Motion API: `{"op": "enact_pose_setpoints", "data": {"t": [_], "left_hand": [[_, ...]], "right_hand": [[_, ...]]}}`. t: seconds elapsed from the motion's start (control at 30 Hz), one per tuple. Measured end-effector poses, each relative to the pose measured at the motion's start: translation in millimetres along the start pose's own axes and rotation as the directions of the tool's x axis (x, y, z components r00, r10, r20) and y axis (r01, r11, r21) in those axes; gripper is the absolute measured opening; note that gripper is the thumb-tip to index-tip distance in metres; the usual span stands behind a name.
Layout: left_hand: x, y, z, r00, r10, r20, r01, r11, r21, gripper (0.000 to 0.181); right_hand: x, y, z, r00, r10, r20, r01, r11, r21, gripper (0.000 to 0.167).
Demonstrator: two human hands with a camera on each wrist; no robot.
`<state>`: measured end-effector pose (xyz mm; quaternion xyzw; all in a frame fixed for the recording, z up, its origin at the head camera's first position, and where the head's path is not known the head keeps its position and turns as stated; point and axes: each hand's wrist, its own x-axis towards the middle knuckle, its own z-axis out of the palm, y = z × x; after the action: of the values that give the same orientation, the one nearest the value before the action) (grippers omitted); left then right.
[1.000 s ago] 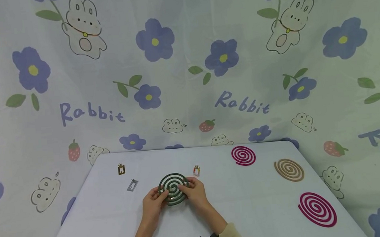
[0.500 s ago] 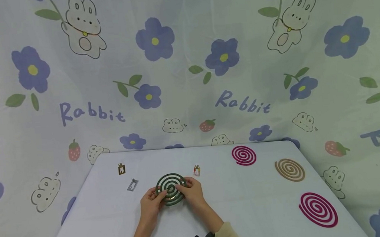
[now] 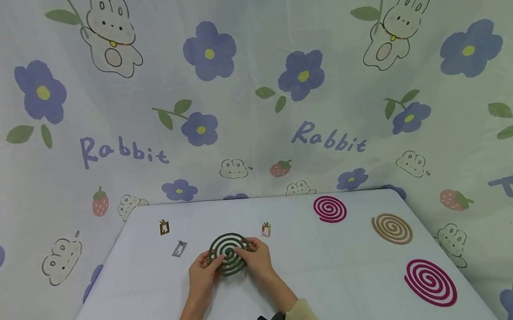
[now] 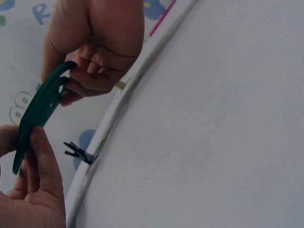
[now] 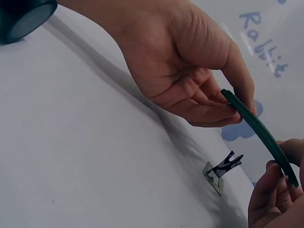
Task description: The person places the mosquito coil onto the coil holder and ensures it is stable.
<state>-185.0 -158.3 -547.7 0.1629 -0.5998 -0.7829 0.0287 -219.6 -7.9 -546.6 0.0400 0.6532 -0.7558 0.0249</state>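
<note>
One dark green, flat spiral coil (image 3: 229,253) was held above the white table (image 3: 328,270), pinched by left hand (image 3: 201,276) and right hand (image 3: 261,261). Lifting looked done; coil not yet set down. Far magenta spiral coil (image 3: 329,209), near magenta spiral coil (image 3: 430,282), tan spiral coil (image 3: 393,228), gold metal stand (image 3: 162,228), silver metal stand (image 3: 176,248), red-and-white stand (image 3: 264,230) lay apart, unheld.

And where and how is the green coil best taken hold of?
The green coil is probably best pinched at opposite outer edges, left hand from its left, right hand from its right: it is a thin, open spiral, so a one-sided grip might let it flex.
</note>
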Motion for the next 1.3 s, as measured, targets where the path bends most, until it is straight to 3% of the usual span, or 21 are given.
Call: {"op": "enact_pose_setpoints", "data": {"t": [0.4, 0.97, 1.3], "left_hand": [[2.6, 0.8, 1.8, 1.000, 0.015, -0.014, -0.015, 1.000, 0.025, 0.043], [11.1, -6.3, -1.4, 0.999, -0.022, -0.028, 0.023, 0.999, 0.047, 0.047], [9.3, -5.6, -0.1, 0.999, 0.001, -0.050, 0.003, 0.996, 0.084, 0.045]], "right_hand": [[7.1, 2.3, 3.6, 1.000, 0.019, -0.004, -0.019, 1.000, 0.006, 0.036], [8.7, 6.0, 6.3, 0.999, 0.036, 0.006, -0.036, 0.999, -0.006, 0.037], [11.3, 7.8, 7.1, 0.999, 0.034, -0.003, -0.034, 0.999, -0.024, 0.036]]}}
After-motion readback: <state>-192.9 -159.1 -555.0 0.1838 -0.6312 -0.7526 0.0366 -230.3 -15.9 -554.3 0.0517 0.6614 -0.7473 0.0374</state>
